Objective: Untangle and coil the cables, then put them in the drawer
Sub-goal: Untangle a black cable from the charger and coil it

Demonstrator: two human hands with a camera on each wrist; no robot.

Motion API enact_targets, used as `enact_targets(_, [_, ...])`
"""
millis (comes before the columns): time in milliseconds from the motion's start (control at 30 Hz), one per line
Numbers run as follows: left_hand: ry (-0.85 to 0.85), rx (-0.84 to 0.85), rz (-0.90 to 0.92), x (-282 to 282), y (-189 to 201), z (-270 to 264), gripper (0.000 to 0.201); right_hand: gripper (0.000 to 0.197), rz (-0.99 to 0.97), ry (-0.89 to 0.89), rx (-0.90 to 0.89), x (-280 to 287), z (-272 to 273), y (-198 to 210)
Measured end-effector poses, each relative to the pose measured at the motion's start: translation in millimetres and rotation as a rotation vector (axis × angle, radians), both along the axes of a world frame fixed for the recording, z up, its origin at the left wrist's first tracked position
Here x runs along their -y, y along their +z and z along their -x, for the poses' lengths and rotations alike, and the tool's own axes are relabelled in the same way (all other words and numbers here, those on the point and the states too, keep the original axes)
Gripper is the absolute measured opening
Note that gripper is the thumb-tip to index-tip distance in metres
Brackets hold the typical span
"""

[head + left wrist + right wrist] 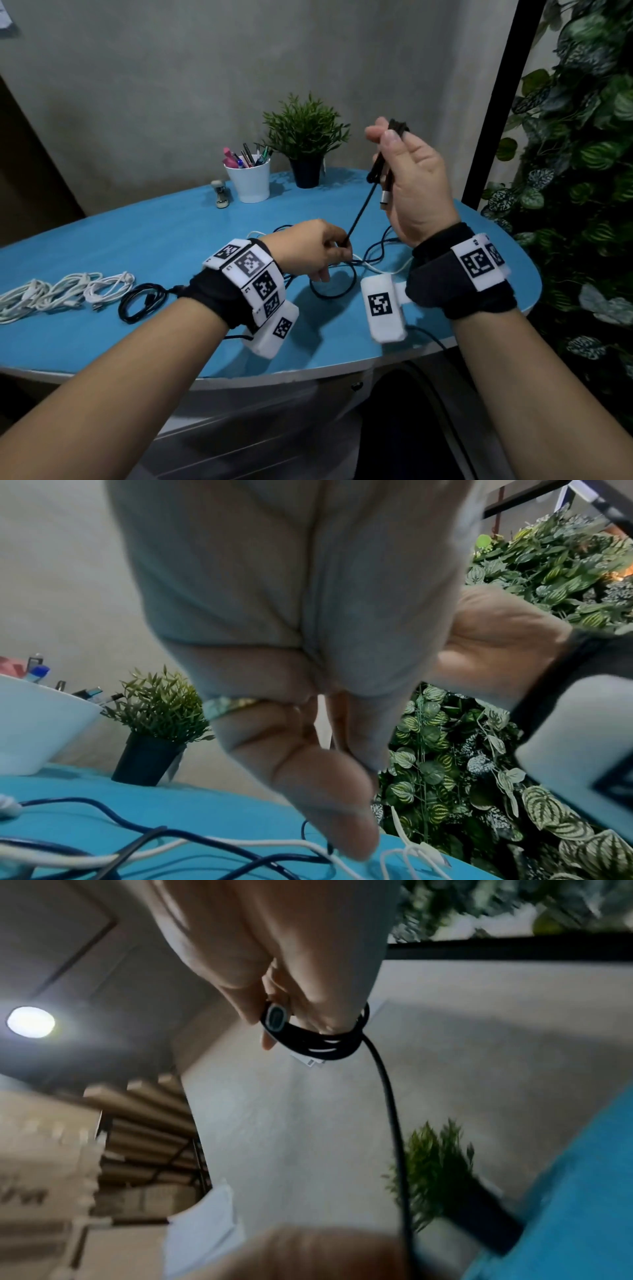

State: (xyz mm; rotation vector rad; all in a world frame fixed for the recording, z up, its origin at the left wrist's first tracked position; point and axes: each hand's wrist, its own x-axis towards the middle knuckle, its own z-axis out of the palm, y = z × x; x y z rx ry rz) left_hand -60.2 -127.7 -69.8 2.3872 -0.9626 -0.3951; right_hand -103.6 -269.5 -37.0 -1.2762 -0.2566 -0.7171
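My right hand [416,185] grips thin black cable [359,216] looped round its fingers [318,1010]. My left hand [313,250] pinches the taut strand above the smooth blue counter [171,236].

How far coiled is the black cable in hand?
Partly coiled. Several loops wrap the right hand's fingers; the black cable runs taut down to the left hand.

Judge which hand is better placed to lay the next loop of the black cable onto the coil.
Left. The left hand already pinches the taut free run of the black cable low over the table, while the right hand is taken up with the coil wound around its fingers.
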Motion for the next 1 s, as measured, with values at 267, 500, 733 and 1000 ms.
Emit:
enact_targets(267, [0.074, -0.017, -0.022, -5.2, 7.7, -6.1, 0.014, 0.028, 0.946, -0.472, -0.178, 42.0, -12.2, -1.7])
enact_targets(500, [0.200, 0.060, 0.455, -2.6, 27.2, -12.4, 0.010, 0.030, 1.048, -0.344, -0.423, 43.5, -8.9, -10.6])
enact_targets(733, [0.244, 0.191, 0.664, 1.5, 37.6, -7.3, 0.008, 0.040, 0.892, -0.176, -0.307, 29.2, 3.9, -10.9])
enact_targets(1000, [0.214, 0.171, 0.634, -8.0, 37.2, 9.9, 0.013, 0.037, 0.267, 0.210, -0.108, 7.3, 13.0, 11.5])
